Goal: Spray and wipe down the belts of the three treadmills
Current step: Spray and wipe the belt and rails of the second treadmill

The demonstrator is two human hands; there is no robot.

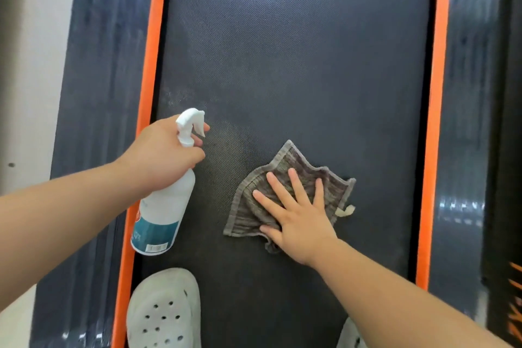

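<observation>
Right hand (pixel 296 215) flat on the cloth (pixel 305 167), fingers straight and fanned wide, palm pressing it onto the belt (pixel 282 51), right of centre in the lower half of the view. The cloth is a grey-brown striped square, rumpled, with one corner poking out below the heel of the hand and a small pale loop (pixel 348 210) sticking out at its right edge.

Over to the left hand (pixel 161 152): it's wrapped round the neck of the bottle (pixel 163 215), forefinger curled at the white trigger, nozzle aimed up the belt. The bottle is white and tilted, its base overlapping the left orange trim (pixel 151 65) in this view. Its label (pixel 155 232) shows a teal band, a barcode near the base and a touch of red at the left edge; the lettering is too blurred to read.

Just beyond the nozzle, a pale speckled patch (pixel 180 96) sits on the belt. Orange trim runs down both sides, and the dark rails (pixel 99 65) outside it are smeared by blur. At the bottom a white holed clog (pixel 163 311) stands on the belt, cut off by the frame. A second shoe (pixel 348 333) is only a sliver behind the right forearm. Orange marks at the far right edge are cropped and unreadable.
</observation>
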